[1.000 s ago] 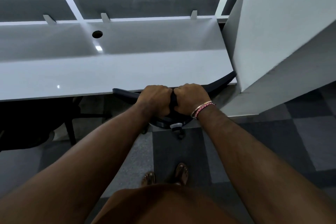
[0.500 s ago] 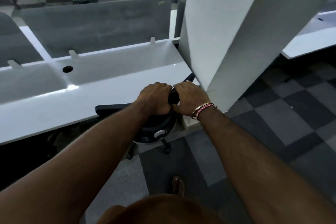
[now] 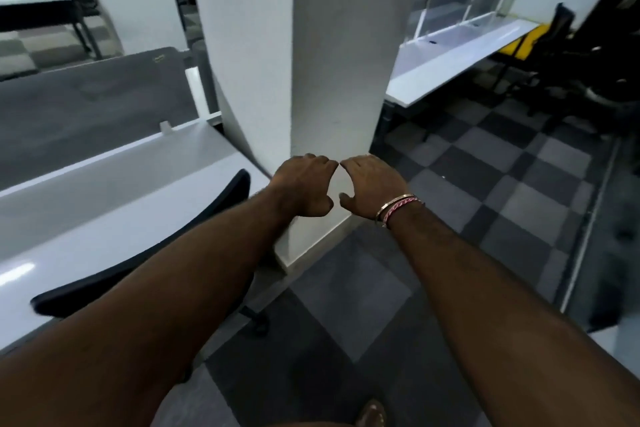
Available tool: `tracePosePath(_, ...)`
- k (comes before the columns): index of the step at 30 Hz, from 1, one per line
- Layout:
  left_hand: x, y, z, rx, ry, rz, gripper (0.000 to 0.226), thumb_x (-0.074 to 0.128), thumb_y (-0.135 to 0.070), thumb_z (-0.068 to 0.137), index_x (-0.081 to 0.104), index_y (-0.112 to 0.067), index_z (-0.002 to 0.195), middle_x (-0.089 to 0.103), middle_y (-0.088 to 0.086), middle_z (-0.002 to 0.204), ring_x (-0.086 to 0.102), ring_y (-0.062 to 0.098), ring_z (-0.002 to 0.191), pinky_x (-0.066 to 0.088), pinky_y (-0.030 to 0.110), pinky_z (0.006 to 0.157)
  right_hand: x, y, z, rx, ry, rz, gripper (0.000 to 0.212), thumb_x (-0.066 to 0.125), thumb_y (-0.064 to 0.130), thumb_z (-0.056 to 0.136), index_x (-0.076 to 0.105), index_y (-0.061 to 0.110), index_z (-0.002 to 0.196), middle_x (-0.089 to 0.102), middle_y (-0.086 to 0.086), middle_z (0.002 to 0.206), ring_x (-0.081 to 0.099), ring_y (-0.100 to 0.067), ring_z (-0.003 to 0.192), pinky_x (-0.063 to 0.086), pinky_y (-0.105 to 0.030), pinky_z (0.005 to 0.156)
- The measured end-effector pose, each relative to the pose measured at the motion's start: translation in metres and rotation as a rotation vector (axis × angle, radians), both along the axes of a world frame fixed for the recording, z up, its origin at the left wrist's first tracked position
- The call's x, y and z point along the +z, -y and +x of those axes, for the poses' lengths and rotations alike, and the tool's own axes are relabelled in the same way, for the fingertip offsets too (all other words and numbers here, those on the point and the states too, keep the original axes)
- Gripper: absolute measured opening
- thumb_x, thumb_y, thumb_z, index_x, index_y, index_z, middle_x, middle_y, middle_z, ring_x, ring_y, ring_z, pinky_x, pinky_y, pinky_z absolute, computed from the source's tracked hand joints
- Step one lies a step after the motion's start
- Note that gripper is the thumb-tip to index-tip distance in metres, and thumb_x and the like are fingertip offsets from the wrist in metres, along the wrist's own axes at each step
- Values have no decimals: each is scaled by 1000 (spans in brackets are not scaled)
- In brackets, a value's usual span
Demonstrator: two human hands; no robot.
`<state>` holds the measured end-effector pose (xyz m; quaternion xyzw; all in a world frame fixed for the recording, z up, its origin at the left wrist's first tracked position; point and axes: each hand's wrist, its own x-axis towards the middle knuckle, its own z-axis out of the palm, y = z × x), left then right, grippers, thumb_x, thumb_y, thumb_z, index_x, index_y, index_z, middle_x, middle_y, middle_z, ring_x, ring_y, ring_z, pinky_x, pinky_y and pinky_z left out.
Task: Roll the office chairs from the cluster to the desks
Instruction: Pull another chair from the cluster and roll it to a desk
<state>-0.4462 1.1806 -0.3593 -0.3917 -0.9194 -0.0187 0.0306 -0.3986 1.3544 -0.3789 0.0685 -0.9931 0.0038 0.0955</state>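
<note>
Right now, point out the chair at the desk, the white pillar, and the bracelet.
chair [image 3: 221, 204], head view, on the dark curved backrest.
white pillar [image 3: 332, 62], head view, on its grey front face.
bracelet [image 3: 398, 206], head view, on the band at the right wrist.

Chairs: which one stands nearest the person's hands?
The black chair tucked against the near white desk, under the left forearm; the others cluster far right.

Both hands [image 3: 341, 187] out, empty, loosely curled

A white pillar [image 3: 332, 62] with a yellow band rises from grey checkered carpet [image 3: 502, 191]; grey divider panel [image 3: 86, 107] left.
</note>
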Motion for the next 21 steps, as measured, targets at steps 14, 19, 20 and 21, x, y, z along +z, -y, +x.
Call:
tracePosePath(14, 74, -306, 1, -133, -126, 52, 68, 64, -43, 84, 50, -19, 146, 60, 7, 142, 59, 30, 125, 52, 44, 98, 64, -294, 54, -323, -128, 89, 63, 63, 44, 77, 56, 9, 129, 63, -8, 125, 55, -24, 119, 33, -37, 115)
tracePosePath(19, 95, -380, -4, -215, -199, 75, 66, 62, -47, 81, 55, -17, 139, 64, 9, 135, 62, 31, 120, 52, 43, 95, 79, -364, 62, -417, -175, 110, 58, 65, 46, 80, 57, 11, 125, 63, -8, 123, 55, -25, 117, 36, -38, 111)
tracePosePath(20, 95, -393, -8, -233, -207, 85, 66, 62, -48, 81, 56, -17, 138, 64, 9, 135, 62, 32, 120, 52, 43, 96, 81, -376, 62, -434, -180, 104, 59, 65, 47, 80, 57, 11, 126, 62, -8, 125, 54, -25, 118, 36, -38, 112)
tracePosePath(21, 97, -410, -13, -252, -213, 93, 66, 62, -49, 81, 56, -16, 139, 64, 9, 135, 62, 31, 120, 52, 44, 97, 82, -391, 60, -460, -182, 97, 60, 64, 47, 80, 56, 11, 128, 62, -8, 127, 54, -25, 120, 35, -38, 113)
